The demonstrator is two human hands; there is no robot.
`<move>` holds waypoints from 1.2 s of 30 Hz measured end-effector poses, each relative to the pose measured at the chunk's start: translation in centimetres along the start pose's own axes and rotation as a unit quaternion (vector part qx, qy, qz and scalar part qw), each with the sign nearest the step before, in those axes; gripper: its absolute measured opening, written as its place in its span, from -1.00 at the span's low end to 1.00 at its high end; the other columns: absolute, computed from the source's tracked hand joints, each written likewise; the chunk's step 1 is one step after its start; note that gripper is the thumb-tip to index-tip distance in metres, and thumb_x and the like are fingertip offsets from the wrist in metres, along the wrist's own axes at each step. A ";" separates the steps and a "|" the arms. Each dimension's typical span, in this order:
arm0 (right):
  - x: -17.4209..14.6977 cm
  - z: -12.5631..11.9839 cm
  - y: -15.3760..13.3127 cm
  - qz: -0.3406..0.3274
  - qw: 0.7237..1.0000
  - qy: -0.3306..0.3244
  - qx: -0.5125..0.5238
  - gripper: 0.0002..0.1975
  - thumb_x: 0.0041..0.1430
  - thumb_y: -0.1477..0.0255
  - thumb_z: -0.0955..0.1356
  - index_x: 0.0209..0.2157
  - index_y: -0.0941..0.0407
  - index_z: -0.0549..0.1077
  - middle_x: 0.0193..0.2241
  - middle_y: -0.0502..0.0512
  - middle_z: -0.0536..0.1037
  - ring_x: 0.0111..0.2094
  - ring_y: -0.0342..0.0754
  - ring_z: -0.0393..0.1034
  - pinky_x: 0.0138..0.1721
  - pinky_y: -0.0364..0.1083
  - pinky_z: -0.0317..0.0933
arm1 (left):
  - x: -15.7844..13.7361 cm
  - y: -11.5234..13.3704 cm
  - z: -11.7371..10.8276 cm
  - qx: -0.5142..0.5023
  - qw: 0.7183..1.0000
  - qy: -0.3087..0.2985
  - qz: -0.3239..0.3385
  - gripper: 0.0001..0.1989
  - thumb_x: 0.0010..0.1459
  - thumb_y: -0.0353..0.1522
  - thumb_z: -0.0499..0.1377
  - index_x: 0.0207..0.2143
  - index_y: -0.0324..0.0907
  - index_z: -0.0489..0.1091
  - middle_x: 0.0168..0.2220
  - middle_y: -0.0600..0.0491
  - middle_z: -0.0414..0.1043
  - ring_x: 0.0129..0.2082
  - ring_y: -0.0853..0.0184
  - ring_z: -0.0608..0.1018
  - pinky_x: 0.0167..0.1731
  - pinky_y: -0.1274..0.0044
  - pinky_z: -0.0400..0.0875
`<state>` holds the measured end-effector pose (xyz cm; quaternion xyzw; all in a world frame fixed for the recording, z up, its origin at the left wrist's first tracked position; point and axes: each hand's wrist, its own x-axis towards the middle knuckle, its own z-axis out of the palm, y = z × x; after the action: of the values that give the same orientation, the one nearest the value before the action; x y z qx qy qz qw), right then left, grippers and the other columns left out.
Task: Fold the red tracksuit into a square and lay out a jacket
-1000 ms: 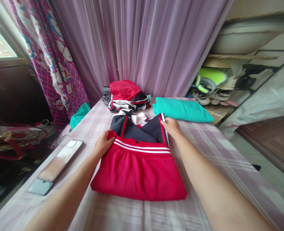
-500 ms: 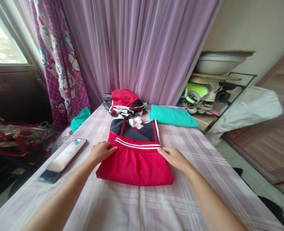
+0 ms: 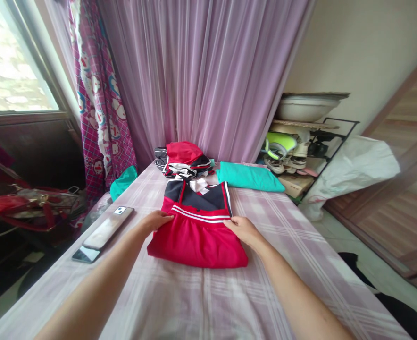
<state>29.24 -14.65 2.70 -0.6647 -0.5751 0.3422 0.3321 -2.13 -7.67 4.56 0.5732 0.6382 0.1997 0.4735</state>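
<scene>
A red garment (image 3: pixel 197 243) with a gathered, white-striped waistband lies folded on the bed-like surface before me. Beyond the waistband shows a navy section (image 3: pixel 208 200) with red and white trim and a pale bow; whether it is a separate piece I cannot tell. My left hand (image 3: pixel 158 221) pinches the left end of the waistband between thumb and fingers. At the opposite end, my right hand (image 3: pixel 242 229) grips the band the same way. Under the hands, the lower red part bulges in a rounded fold towards me.
Two phones, one overlapping the other (image 3: pixel 109 227), lie at left. At the back are a heap of red and black clothes (image 3: pixel 185 158) and a folded teal cloth (image 3: pixel 251 177). A shoe rack (image 3: pixel 330 141) stands right, beside a white sack (image 3: pixel 364 163). Purple curtains (image 3: pixel 208 71) hang behind.
My hands and the red garment's sides have come slightly closer together, and its near edge sits a little farther from me. The camera has tilted up slightly. Both hands keep hold of the waistband.
</scene>
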 end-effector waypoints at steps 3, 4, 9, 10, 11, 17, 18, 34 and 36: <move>0.0 -0.5 -1.0 -0.009 0.998 0.023 0.065 -0.63 0.02 0.08 0.40 -0.39 0.12 0.52 -0.45 0.07 0.62 -0.40 -0.01 0.48 -0.41 -0.14 0.26 | -1.2 0.6 -0.3 -0.129 0.990 -0.058 0.012 -0.50 -0.25 -0.02 0.37 -0.33 -0.17 0.49 -0.30 -0.06 0.62 -0.27 0.14 0.63 -0.34 0.44 0.51; 0.0 -0.9 -1.5 -0.018 0.997 0.042 0.064 -0.64 0.02 0.09 0.40 -0.36 0.12 0.52 -0.42 0.08 0.62 -0.38 0.00 0.48 -0.39 -0.13 0.26 | -1.6 0.7 -0.7 -0.178 0.982 -0.063 0.028 -0.48 -0.27 -0.03 0.39 -0.30 -0.17 0.47 -0.28 -0.05 0.61 -0.25 0.16 0.62 -0.32 0.45 0.52; 1.1 -2.1 -3.1 -0.009 0.972 0.194 -0.134 -0.68 0.09 0.08 0.36 -0.32 0.05 0.49 -0.35 0.08 0.62 -0.29 0.03 0.49 -0.34 -0.12 0.21 | -1.5 0.5 -2.4 -0.150 0.978 0.106 0.103 -0.56 -0.13 -0.06 0.33 -0.27 -0.13 0.37 -0.36 0.09 0.56 -0.36 0.29 0.60 -0.45 0.57 0.44; 1.4 -1.7 -3.0 0.002 0.963 0.207 -0.174 -0.68 0.10 0.08 0.35 -0.30 0.04 0.49 -0.32 0.08 0.62 -0.27 0.04 0.49 -0.33 -0.11 0.20 | -1.1 0.3 -2.4 -0.100 0.982 0.138 0.086 -0.58 -0.09 -0.07 0.30 -0.26 -0.13 0.37 -0.38 0.09 0.55 -0.36 0.29 0.60 -0.47 0.57 0.41; 1.7 -1.3 -2.8 0.013 0.957 0.206 -0.203 -0.68 0.11 0.09 0.35 -0.26 0.03 0.49 -0.29 0.09 0.62 -0.24 0.04 0.49 -0.32 -0.11 0.20 | -0.6 0.0 -2.2 -0.051 0.984 0.159 0.059 -0.60 -0.07 -0.09 0.29 -0.25 -0.14 0.37 -0.39 0.08 0.55 -0.36 0.27 0.60 -0.48 0.57 0.40; 3.0 0.1 -0.1 0.082 0.970 0.106 -0.201 -0.53 0.29 0.08 0.17 -0.34 0.06 0.56 -0.26 0.22 0.63 -0.19 0.06 0.51 -0.30 -0.11 0.22 | 0.1 -1.6 -1.1 -0.002 0.994 0.107 -0.018 -0.56 0.03 0.01 0.14 -0.29 -0.18 0.43 -0.31 -0.05 0.60 -0.25 0.16 0.62 -0.42 0.51 0.42; 3.1 -0.2 0.3 0.086 0.976 0.093 -0.178 -0.51 0.30 0.09 0.16 -0.38 0.08 0.57 -0.29 0.23 0.64 -0.19 0.07 0.51 -0.29 -0.11 0.23 | -0.1 -1.7 -1.3 -0.024 0.996 0.086 -0.020 -0.52 0.05 0.05 0.10 -0.28 -0.17 0.44 -0.27 -0.05 0.61 -0.24 0.18 0.62 -0.41 0.50 0.43; 3.0 -1.3 -1.3 0.044 0.987 0.055 0.147 -0.81 -0.04 0.31 0.45 -0.40 0.13 0.49 -0.48 0.05 0.60 -0.42 -0.05 0.48 -0.42 -0.17 0.28 | 0.5 0.2 -2.2 -0.093 0.993 0.069 0.008 -0.54 -0.25 -0.03 0.36 -0.37 -0.17 0.48 -0.54 0.11 0.50 -0.47 0.32 0.54 -0.50 0.57 0.35; 3.5 -1.5 -0.7 0.002 0.983 0.140 0.116 -0.75 -0.01 0.24 0.42 -0.35 0.12 0.49 -0.45 0.08 0.61 -0.38 -0.02 0.49 -0.41 -0.16 0.29 | 1.0 0.3 -2.5 -0.090 0.990 0.107 0.027 -0.54 -0.21 -0.05 0.34 -0.31 -0.16 0.47 -0.56 0.15 0.45 -0.51 0.38 0.50 -0.55 0.61 0.29</move>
<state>30.51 -11.15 3.85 -0.6639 -0.4780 0.3107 0.4839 -3.92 -5.91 5.62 0.5206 0.6486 0.3293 0.4471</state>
